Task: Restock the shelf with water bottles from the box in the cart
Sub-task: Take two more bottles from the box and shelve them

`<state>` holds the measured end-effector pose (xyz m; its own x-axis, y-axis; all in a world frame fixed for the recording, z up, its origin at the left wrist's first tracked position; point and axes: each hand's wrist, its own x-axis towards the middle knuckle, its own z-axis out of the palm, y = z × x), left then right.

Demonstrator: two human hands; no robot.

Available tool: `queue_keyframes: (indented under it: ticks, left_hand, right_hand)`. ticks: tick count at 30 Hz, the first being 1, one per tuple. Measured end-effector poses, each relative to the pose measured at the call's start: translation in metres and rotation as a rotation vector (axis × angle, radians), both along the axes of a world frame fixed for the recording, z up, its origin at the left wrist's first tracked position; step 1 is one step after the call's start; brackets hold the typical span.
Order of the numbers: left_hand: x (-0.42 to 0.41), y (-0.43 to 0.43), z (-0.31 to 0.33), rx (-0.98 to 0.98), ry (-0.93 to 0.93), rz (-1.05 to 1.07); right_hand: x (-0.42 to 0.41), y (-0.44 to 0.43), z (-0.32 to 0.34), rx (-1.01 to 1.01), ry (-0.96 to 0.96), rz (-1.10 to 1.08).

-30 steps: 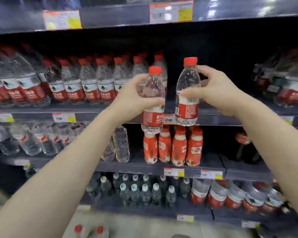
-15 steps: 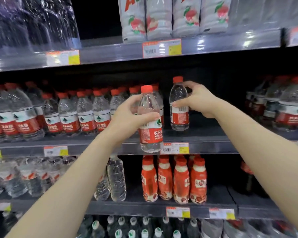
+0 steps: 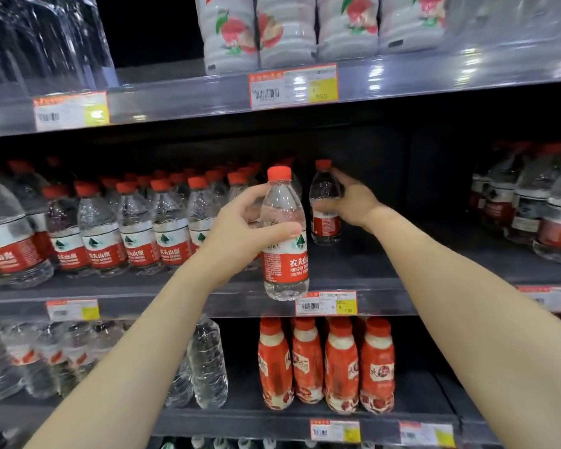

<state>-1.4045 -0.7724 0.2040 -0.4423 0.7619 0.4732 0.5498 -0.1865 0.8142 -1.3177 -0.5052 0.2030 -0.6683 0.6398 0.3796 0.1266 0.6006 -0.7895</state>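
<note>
- Our left hand (image 3: pixel 240 236), centre of the frame, wraps thumb and fingers round a water bottle (image 3: pixel 284 254); it hangs upright just in front of the middle shelf (image 3: pixel 347 267), and we judge it is waiting its turn for the gap
- Our right hand (image 3: pixel 353 205), right of centre, holds a second bottle (image 3: pixel 325 225) between thumb and fingers; the bottle stands upright far back on the board, near the stocked rows (image 3: pixel 136 234), likely so the column fills from behind
- Label on the held bottle: red band, white characters 农夫山, "NONGFU S…" beneath, green mountain mark, red cap
- Price tag (image 3: pixel 326 303) below it: barcode, yellow patch with ¥; figures too blurred to trust
- Lower centre, red drink bottles (image 3: pixel 324 364); top centre, peach-print packs (image 3: pixel 289 27), writing illegible
- Box and cart are out of view
</note>
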Motion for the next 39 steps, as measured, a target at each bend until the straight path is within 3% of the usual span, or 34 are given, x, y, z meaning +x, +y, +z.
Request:
queue_keyframes:
  ticks: [14,25,39]
  left_hand:
    - [-0.019,0.002,0.005,0.065,0.003,-0.062]
    - [-0.03,0.003,0.005,0.078,0.013,-0.102]
    - [-0.032,0.009,0.0,0.117,-0.002,-0.146]
  right_hand:
    - [-0.049,0.04,0.004,0.109,-0.11,-0.165]
    - [-0.067,0.063,0.003,0.038,-0.08,-0.14]
    - [-0.075,0.081,-0.002,0.119,-0.095,-0.121]
